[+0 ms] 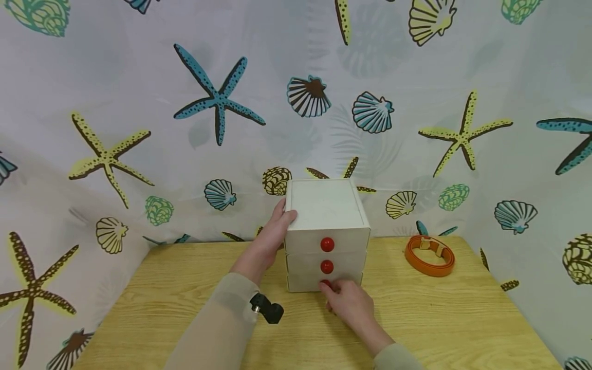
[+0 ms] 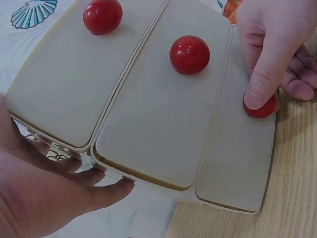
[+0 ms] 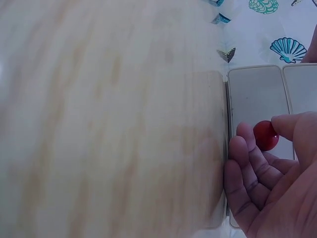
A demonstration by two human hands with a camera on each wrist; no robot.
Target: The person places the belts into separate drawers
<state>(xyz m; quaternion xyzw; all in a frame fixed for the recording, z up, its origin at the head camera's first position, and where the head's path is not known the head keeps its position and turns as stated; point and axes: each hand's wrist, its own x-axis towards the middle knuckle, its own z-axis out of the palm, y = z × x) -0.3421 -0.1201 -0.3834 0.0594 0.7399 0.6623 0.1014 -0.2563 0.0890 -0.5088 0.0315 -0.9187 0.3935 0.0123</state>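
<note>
A small white drawer cabinet [image 1: 326, 205] stands on the table with three stacked drawers, each with a round red knob. My left hand [image 1: 276, 228] rests against the cabinet's left side, thumb at the top edge; in the left wrist view its fingers [image 2: 106, 193] lie fairly straight along that side. Low at the front, my right hand [image 1: 350, 303] pinches the bottom drawer's knob [image 2: 260, 105] between thumb and fingers. The right wrist view shows that knob [image 3: 266, 136] between the thumb and the fingertips. Above it, the middle knob [image 1: 327, 266] and top knob [image 1: 327, 244] are untouched.
A coiled orange belt [image 1: 430, 268] lies on the wooden table [image 1: 194, 288] to the right of the cabinet. Behind the table hangs a white curtain [image 1: 277, 46] printed with starfish and shells, which also runs along both sides. A black strap device [image 1: 266, 308] sits on my left wrist.
</note>
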